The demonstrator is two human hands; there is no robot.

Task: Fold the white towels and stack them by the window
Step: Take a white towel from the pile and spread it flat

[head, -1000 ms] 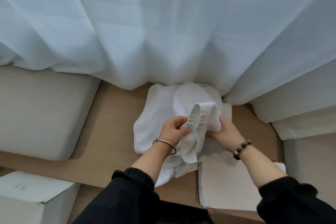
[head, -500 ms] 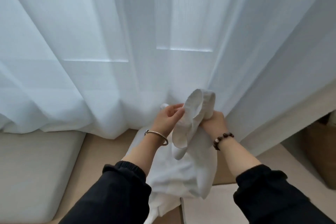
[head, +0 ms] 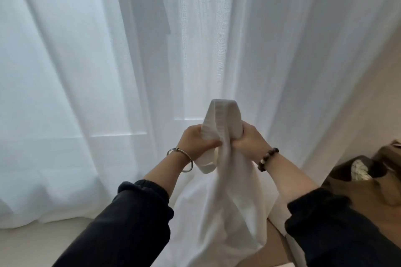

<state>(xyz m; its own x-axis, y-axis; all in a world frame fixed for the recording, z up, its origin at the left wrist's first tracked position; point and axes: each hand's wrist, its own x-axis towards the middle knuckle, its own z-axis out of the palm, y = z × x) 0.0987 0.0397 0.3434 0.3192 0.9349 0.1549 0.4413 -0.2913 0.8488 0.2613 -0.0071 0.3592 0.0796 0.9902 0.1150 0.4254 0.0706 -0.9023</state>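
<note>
White towel is up in the air at the centre of my feed, in front of the curtain, not lying on anything I can see. Its top is bunched into a loop that sticks up above both hands. The rest hangs in loose folds between the forearms and runs down to the bottom edge. One short flap droops just under the left hand. Left grip is clenched on the towel's left side, thumb pressed across the cloth. Right grip is clenched on the right side, fingers curled round the bunch. The two grips sit close together with only cloth between them. I see a silver bangle on the left wrist, a dark beaded bracelet on the right wrist, and black sleeves covering both arms to mid-forearm. Behind it all a sheer white curtain fills most of the view, with a dark window frame showing through it up top. Bottom left, under the curtain hem, is a pale flat surface; I can't tell what it is. Just right of the towel's lower end is a strip of brown wood. Far right is a brown lumpy thing with something pale in it, too blurred to name, below a beige wall
</note>
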